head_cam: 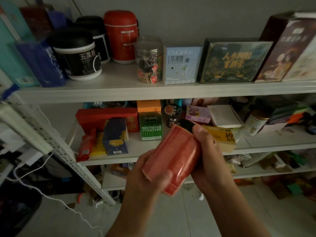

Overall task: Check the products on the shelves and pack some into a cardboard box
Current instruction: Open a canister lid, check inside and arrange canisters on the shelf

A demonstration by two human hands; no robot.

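The left hand (pixel 150 171) and the right hand (pixel 205 151) hold a red can (pixel 177 151) in front of the shelves (pixel 119 93). Left fingers curl round its bottom. Right fingers grip it near the black lid (pixel 186 126). The can tilts.

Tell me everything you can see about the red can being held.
The red can is a glossy orange-red cylinder with a black top; any print is blurred. It tilts, top up and to the right, in front of the shelves. The left hand grips its lower end; the right hand wraps its upper side.
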